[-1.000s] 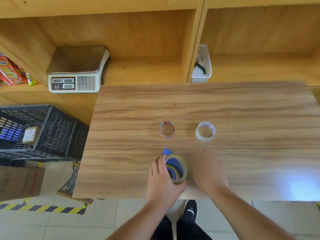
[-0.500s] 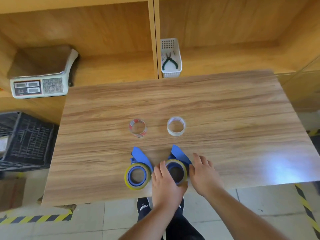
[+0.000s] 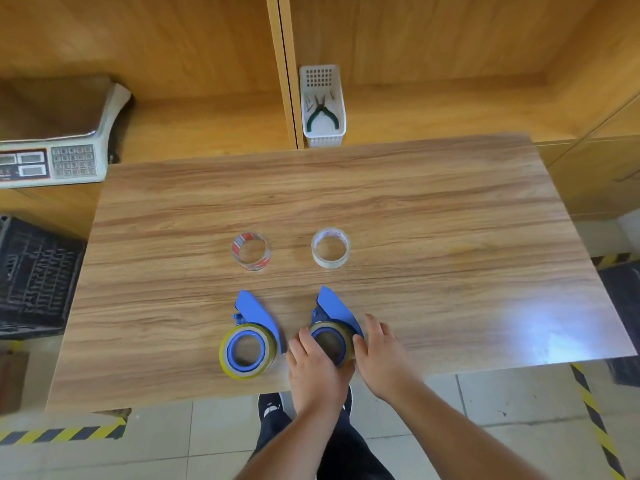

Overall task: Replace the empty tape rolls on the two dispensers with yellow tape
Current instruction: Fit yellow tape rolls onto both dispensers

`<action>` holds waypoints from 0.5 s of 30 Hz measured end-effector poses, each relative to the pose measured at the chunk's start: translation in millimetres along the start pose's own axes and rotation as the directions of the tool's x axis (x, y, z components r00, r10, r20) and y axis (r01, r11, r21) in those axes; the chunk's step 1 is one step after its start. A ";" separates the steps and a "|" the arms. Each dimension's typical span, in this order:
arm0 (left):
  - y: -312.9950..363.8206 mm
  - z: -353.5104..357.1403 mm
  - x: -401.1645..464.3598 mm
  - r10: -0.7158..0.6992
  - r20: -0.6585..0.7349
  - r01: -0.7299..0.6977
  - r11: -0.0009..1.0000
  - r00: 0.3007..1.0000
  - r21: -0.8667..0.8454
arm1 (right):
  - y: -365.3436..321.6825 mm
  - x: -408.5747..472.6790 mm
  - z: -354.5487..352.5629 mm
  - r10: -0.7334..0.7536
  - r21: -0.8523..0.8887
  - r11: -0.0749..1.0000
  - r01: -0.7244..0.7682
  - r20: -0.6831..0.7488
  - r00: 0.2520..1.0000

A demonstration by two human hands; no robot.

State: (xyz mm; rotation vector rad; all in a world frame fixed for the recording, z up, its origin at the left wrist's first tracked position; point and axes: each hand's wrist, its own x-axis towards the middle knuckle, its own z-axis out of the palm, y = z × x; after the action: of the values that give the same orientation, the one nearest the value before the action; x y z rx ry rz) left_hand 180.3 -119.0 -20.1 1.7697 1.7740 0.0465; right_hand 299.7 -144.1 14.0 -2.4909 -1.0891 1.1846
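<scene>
Both hands — left hand [image 3: 313, 370] and right hand [image 3: 381, 355] — clasp the right blue dispenser [image 3: 334, 315] with its yellow tape roll [image 3: 331, 342] near the wooden table's [image 3: 415, 209] front edge; left blue dispenser [image 3: 254, 318] lies just beside.

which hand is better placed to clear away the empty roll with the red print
Left. The red-printed empty roll lies on the left hand's side, beyond the left dispenser; the right hand would have to cross over.
</scene>
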 end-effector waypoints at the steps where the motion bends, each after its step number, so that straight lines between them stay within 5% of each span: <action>1: 0.8 2.2 0.5 -0.011 -0.008 0.011 1.000 1.000 -0.010 | 0.8 -0.6 0.7 0.002 -0.001 1.000 -0.002 0.001 1.000; 10: 2.8 -0.6 -3.8 -0.029 -0.028 0.030 0.999 0.999 0.015 | -1.0 -2.2 4.8 -0.098 -0.049 0.995 0.092 -0.121 0.988; 15: -18.1 -24.4 -18.1 0.142 0.025 -0.143 0.988 0.990 0.058 | -31.1 -1.2 13.1 -0.233 -0.082 0.972 0.219 -0.227 0.946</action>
State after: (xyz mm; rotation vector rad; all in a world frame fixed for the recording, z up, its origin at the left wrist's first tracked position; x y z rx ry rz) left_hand 151.6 -127.7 -1.3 1.9309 1.6479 0.0338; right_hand 272.8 -124.6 19.6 -2.3889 -1.3122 0.7840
